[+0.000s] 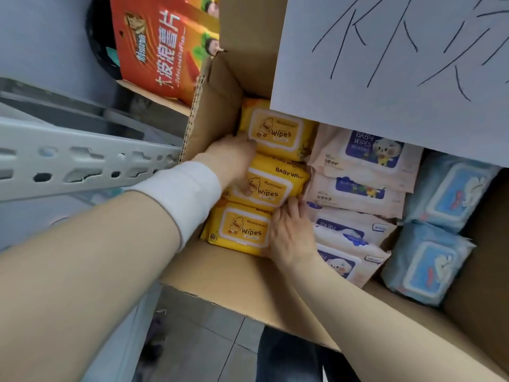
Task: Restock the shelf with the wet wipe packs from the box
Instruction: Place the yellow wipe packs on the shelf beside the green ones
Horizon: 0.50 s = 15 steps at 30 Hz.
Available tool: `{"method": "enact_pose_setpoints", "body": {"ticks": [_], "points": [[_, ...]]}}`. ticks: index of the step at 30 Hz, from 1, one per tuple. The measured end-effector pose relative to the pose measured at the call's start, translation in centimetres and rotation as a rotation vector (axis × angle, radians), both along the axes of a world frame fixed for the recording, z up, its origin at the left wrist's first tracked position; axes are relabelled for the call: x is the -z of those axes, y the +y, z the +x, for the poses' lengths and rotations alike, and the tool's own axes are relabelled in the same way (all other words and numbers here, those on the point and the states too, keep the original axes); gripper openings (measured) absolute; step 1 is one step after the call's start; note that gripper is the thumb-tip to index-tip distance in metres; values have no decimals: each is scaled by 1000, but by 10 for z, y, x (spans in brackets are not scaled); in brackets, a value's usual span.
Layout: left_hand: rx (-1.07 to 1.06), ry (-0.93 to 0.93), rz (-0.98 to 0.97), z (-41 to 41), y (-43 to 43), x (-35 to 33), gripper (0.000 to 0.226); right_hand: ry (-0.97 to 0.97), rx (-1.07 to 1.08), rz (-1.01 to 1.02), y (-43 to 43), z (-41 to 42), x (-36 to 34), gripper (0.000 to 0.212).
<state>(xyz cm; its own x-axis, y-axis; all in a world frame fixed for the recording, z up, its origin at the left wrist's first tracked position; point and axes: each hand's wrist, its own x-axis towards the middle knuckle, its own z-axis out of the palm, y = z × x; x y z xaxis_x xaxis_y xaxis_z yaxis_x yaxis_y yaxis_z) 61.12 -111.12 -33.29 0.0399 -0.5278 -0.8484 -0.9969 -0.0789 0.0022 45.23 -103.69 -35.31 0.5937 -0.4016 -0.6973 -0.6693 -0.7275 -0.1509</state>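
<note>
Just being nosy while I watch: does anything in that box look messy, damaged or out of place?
Nothing spilled. The cream packs overlap on a slant beside the yellow packs, and a scribbled white sheet hides the far part of the box.

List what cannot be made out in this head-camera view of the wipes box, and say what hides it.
Head view:
- Far packs in the box: covered by the white sheet.
- Sheet's writing: cut off by top and right edges.
- Lower layers: under the top packs.
- Grip of the right hand: fingertips tucked beside the yellow packs.
</note>
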Motion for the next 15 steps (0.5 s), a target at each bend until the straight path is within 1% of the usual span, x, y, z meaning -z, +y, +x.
{"method": "enact_pose_setpoints", "body": {"ticks": [2,5,7,9,15], "points": [[-25,31,-25,2,-4,-4,83,8,50,42,2,2,1,57],[-37,69,-113,5,-9,-10,77,-4,198,109,-7,5,2,54],[-79,101,-165,7,-12,-12,76,-32,284,155,-13,6,3,63],[-143,126,-187,8,-14,-14,81,-72,334,193,-15,7,2,71],[-284,209,-246,7,-10,-23,82,-251,476,235,-2,1,-13,80]]}}
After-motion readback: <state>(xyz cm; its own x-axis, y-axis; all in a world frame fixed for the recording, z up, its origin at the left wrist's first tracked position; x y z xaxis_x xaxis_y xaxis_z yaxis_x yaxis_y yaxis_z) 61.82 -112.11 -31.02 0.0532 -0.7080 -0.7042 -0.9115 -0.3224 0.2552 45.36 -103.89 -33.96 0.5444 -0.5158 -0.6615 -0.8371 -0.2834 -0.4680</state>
